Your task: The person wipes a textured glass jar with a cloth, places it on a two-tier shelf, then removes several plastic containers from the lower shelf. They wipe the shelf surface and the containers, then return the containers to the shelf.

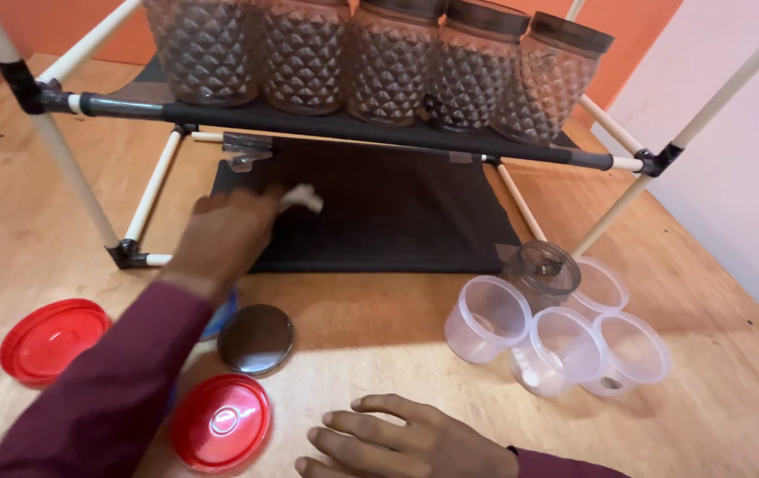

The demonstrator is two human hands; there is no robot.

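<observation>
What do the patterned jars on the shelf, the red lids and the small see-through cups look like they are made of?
The jars look like clear glass or hard plastic: a glossy diamond pattern catches the light, so I cannot say which. The red lids seem smooth, shiny plastic with moulded rings. The cups look like thin, slightly cloudy plastic, since the table shows through them.

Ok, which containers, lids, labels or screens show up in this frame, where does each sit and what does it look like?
No labels, signs or screens show.
Patterned jars: a row on the upper black shelf, clear, diamond-textured; those on the right have dark lids.
Clear tubs: a cluster on the wooden floor at right, round, open.
Small jar: among the tubs, clear.
Red lids: two, round, at left.
Dark lid: round, between them.
</observation>
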